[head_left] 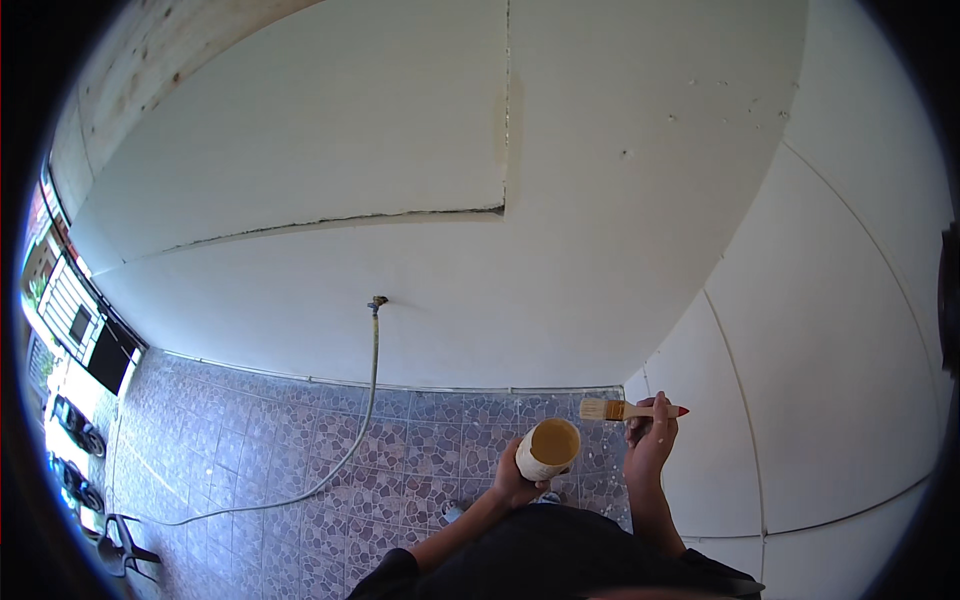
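Observation:
My left hand (pixel 514 474) is wrapped round a pale cylindrical tub (pixel 540 462), held in front of my body with its round mouth tipped up toward me. The inside looks yellowish-tan; I cannot tell how full it is. To the right, my right hand (pixel 652 440) grips a paintbrush (pixel 625 410) by its handle. Its light bristles point left, above and to the right of the tub, and do not touch it. A red tip ends the handle beyond my fingers.
A white wall (pixel 450 290) with a dark L-shaped crack (pixel 503 209) rises ahead. From its tap (pixel 376 303) a hose (pixel 350 450) runs down across the patterned tile floor (pixel 290 420). Pale panels (pixel 800 330) stand right. Far left are a gate (pixel 75 310), motorcycles (pixel 80 428) and a dark chair (pixel 125 545).

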